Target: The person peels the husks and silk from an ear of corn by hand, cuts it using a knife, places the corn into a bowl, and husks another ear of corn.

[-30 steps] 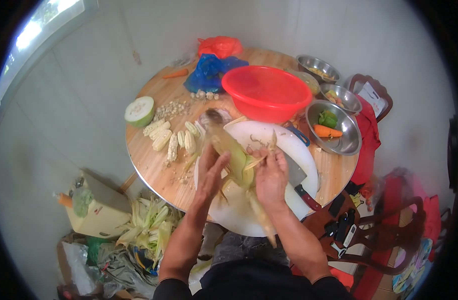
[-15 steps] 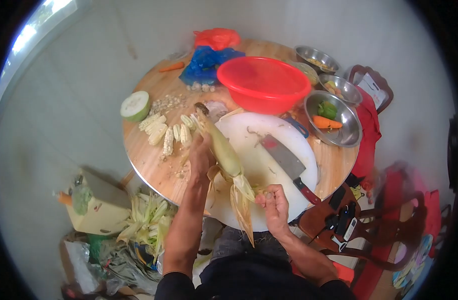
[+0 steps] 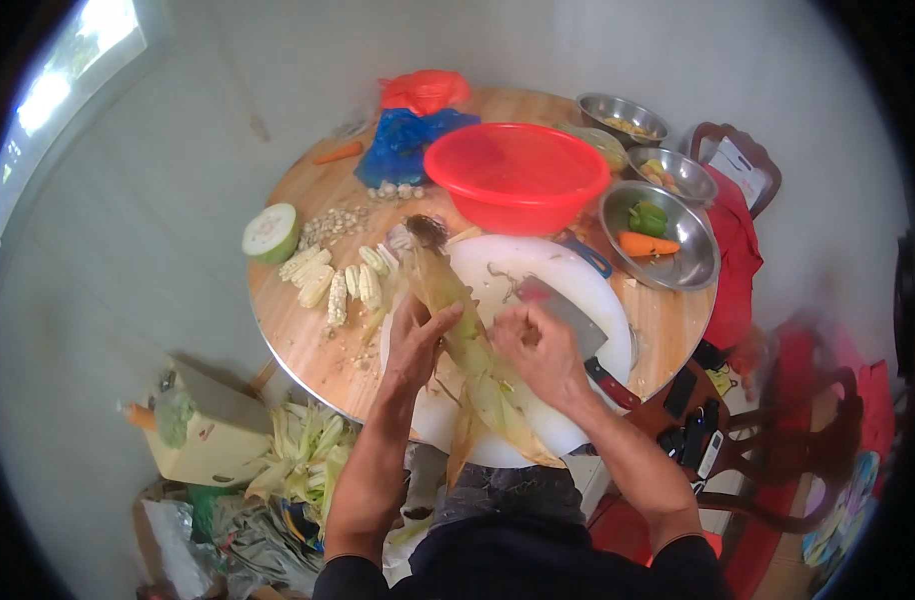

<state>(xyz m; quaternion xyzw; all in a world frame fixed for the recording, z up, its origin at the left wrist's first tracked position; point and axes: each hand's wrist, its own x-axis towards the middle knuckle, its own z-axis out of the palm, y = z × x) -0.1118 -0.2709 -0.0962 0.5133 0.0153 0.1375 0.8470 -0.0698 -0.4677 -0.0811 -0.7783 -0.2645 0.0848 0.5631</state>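
Presently, corn ear (image 3: 468, 340) gripped by left fingers (image 3: 442, 321); right fingers (image 3: 519, 322) curled just beside it, hold unclear.

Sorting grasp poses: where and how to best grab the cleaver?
Handle, ideally from the picture's lower right: the cleaver looks flat on the white board, its handle pointing that way and uncovered, while the right hand overlaps the blade in view.

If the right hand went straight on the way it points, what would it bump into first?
The right hand would probably meet the corn in the left hand, though depth is unclear.
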